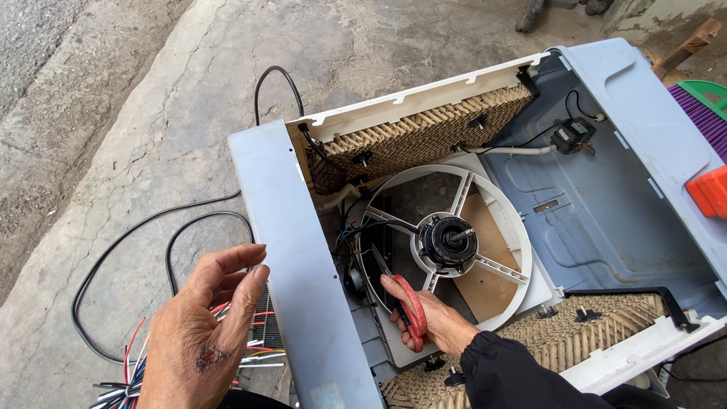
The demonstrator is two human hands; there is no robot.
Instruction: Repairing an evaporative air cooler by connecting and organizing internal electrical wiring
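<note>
In the head view, an opened pale grey plastic air-cooler casing (606,227) is seen lying on a concrete floor (151,113), with brown honeycomb cooling pads (424,136) along its far and near edges. At its middle a black round fan motor (448,242) is held in a white ring-shaped bracket (500,220). The right hand (428,322) is clenched round the red handles of a pair of pliers (405,299), whose dark tip is pointed into the gap beside the casing's left wall, near the black wires (363,227) that run to the motor. The left hand (208,326) is held released, fingers loosely spread and gripping nothing, just outside the left wall above a bundle of coloured loose wires (136,371). The work would best be done with the tip kept steady on a single wire and the casing braced by the free hand.
</note>
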